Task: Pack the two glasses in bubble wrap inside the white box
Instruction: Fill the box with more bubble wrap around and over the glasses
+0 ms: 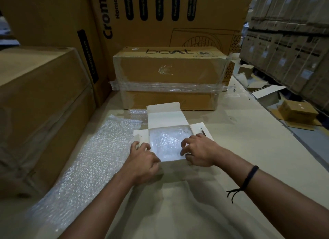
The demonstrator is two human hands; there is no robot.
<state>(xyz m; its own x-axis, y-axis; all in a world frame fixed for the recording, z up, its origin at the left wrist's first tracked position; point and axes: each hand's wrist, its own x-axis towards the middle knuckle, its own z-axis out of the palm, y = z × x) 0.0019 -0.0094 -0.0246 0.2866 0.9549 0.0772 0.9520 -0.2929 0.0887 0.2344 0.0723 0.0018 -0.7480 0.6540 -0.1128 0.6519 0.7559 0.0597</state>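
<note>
The white box stands open in the middle of the table, its lid flap raised at the back and side flaps spread. Bubble wrap fills its inside; the glasses are hidden under it, so I cannot make them out. My left hand grips the box's near-left corner by the left side flap. My right hand rests at the near-right corner, fingers curled over the rim onto the wrapped contents.
A long sheet of bubble wrap lies on the table to the left. A taped brown boAt carton stands just behind the box. Large cartons wall the left side. Small boxes lie on the floor at right.
</note>
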